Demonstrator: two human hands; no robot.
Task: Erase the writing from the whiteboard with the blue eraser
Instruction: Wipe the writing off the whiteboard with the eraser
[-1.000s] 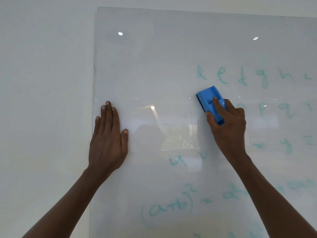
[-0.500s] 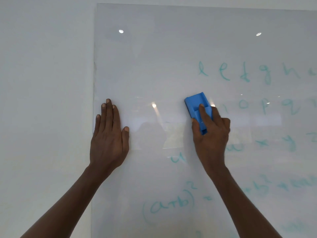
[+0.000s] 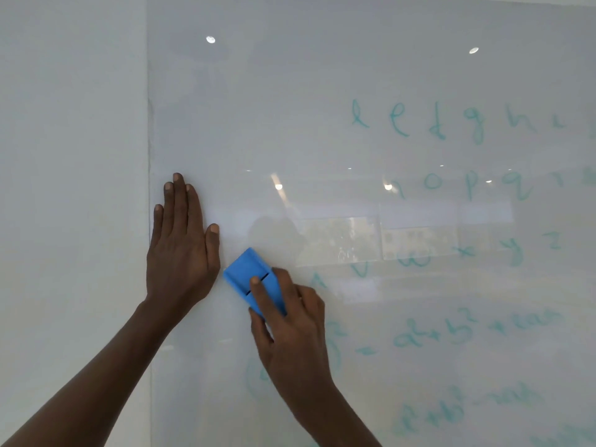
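Observation:
A glossy whiteboard (image 3: 290, 108) fills most of the view, with faint teal writing (image 3: 451, 124) in rows of letters on its right half and formulas lower down. My right hand (image 3: 290, 333) presses the blue eraser (image 3: 250, 279) flat against the board, index finger lying along its back. The eraser sits just right of my left hand (image 3: 182, 246), which rests flat on the board near its left edge, fingers together and pointing up, holding nothing. Part of the formula is hidden behind my right hand and wrist.
A plain white wall (image 3: 71, 188) lies left of the board's vertical edge (image 3: 149, 156). Ceiling lights and a window reflect in the board's surface around its middle.
My right hand has slid the eraser down and to the left, from the middle of the board to beside my left hand. The letter "u" it passed over is gone. My left hand has stayed put.

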